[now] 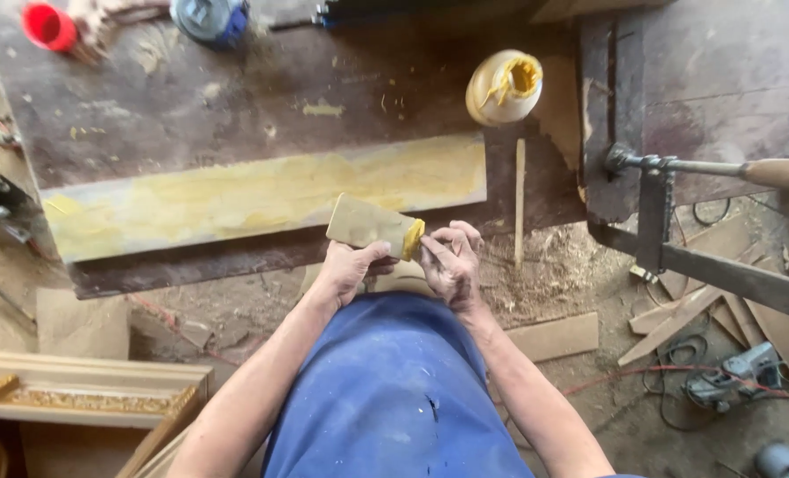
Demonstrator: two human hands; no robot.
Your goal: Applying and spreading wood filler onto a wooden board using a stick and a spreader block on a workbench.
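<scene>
Glue on the block, both my hands on it.
My left hand (352, 267) grips the small wooden block (368, 225) at the bench edge; my right hand (452, 261) fingers pinch its yellow-smeared end, just below the glue-coated board (261, 195).

Flat tan spreader card (365, 225), yellow glue on right edge, tilted, held above bench edge.

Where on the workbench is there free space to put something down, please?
Bare dark bench lies between the red cup, the glue jar and the glue-smeared board. Crowded: the front edge, where both hands hold the cardboard scraper.
</scene>
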